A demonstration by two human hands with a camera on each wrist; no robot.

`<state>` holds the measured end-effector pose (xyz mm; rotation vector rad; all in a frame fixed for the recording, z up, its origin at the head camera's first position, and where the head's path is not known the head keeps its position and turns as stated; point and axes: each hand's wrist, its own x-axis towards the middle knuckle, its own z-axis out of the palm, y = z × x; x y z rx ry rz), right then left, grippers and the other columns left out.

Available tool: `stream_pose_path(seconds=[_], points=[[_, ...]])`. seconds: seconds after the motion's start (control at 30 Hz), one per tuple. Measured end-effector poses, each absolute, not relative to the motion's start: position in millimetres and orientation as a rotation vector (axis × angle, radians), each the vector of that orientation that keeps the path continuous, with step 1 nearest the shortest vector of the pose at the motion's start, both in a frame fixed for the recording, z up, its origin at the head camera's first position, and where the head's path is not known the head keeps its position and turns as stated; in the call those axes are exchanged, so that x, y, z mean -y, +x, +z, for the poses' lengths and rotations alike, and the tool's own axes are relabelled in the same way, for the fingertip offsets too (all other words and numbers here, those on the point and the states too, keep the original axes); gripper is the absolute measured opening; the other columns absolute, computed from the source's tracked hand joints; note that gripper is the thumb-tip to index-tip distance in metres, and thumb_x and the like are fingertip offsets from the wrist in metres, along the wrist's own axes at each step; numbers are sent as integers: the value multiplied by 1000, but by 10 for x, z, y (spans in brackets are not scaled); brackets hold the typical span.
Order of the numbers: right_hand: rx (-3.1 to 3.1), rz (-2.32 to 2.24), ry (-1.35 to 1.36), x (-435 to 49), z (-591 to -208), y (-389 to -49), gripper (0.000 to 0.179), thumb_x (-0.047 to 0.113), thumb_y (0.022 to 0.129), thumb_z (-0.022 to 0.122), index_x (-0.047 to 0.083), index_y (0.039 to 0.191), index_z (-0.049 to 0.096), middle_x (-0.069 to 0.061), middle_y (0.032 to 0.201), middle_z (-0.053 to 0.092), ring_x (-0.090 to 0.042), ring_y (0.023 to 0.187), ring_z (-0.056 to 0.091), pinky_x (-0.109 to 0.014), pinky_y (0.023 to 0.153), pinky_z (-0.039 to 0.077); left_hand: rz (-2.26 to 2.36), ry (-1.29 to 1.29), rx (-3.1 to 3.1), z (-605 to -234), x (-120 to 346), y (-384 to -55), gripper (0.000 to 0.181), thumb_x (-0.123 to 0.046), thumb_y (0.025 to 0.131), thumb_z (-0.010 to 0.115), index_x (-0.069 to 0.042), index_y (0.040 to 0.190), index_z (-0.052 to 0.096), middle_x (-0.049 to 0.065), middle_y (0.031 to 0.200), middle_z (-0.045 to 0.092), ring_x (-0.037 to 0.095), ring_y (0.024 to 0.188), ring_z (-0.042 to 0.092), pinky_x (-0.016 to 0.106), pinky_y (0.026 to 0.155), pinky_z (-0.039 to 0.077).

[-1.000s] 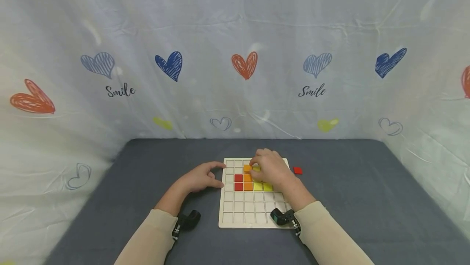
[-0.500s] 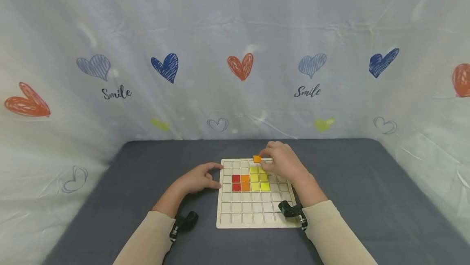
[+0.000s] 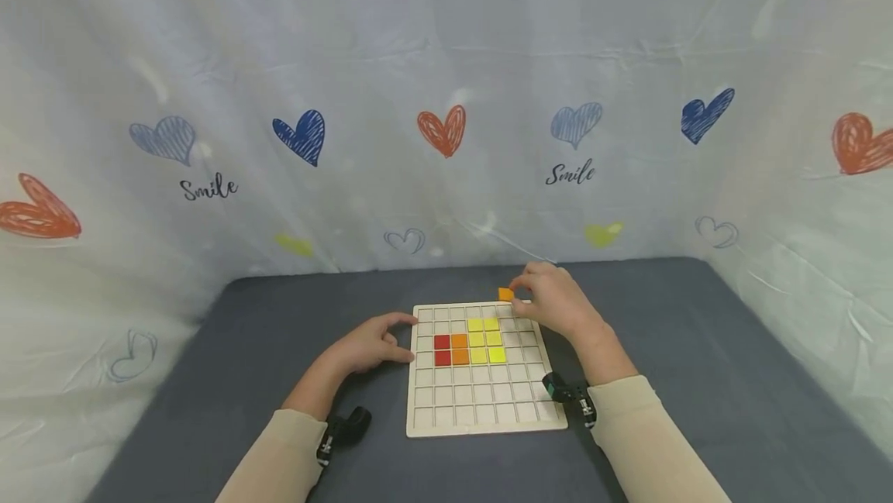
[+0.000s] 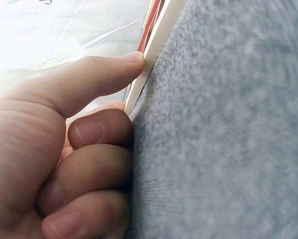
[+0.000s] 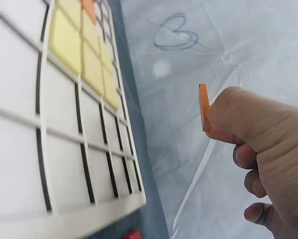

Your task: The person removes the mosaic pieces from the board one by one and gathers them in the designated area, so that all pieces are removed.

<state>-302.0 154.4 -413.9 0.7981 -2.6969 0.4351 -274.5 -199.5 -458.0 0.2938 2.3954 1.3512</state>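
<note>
One thin, flat orange tile point(image 3: 505, 294) pinched between thumb and forefinger of the right grip point(image 3: 556, 298). Gridded pale board point(image 3: 481, 394) nearer the person than that grip. Left grip point(image 3: 373, 342): thumb and forefinger extended, touching board's left edge. Tabletop point(image 3: 279, 317) under both grips: grey, fabric-textured. Beyond them, creased heart-print curtain point(image 3: 370, 61), "Smile" twice.

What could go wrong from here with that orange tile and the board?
The right hand pinches the orange tile near one edge, so it might slip and drop. The left hand touches only the left edge of the grid board, so a bump could perhaps shift it.
</note>
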Motion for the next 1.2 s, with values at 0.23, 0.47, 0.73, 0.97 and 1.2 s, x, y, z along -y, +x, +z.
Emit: stream_pose_path(seconds=[0.23,0.47,0.73,0.97,1.2], points=[[2716,335,742,-1720,-4062,-3020,21,21,88,81,10,106,80,-3,91,59,-16,73,47,-40,73,43,1359,299,-2404,-4586,2006,-2754,69,-10,84,83,-11,146,54,-2,54,43,10,40,27,27,42,27],[2717,237,753,-1894,-4027,-3000,21,22,86,83,9,102,80,-1,87,58,-17,73,49,-39,69,44,1349,298,-2414,-4591,2018,-2765,68,-9,85,83,-10,147,54,-2,54,43,10,41,30,27,43,29],[2705,167,770,-2141,-4072,-2962,19,20,85,82,7,99,80,-2,85,57,-18,70,50,-38,66,45,1348,302,-2411,-4587,2023,-2759,69,-9,84,83,-9,147,53,-2,54,44,10,41,29,27,42,28],[2761,82,729,-2344,-4136,-2926,17,19,85,80,8,98,81,0,84,55,-22,76,53,-42,69,47,1344,291,-2418,-4604,2007,-2759,69,-9,84,83,-10,147,54,-2,54,45,10,41,29,27,42,28],[2799,51,745,-2509,-4248,-2909,13,18,85,78,9,95,80,1,84,55,-23,75,55,-45,68,48,1345,301,-2407,-4613,1991,-2760,69,-9,85,83,-10,147,54,-2,54,44,9,41,27,27,42,27]])
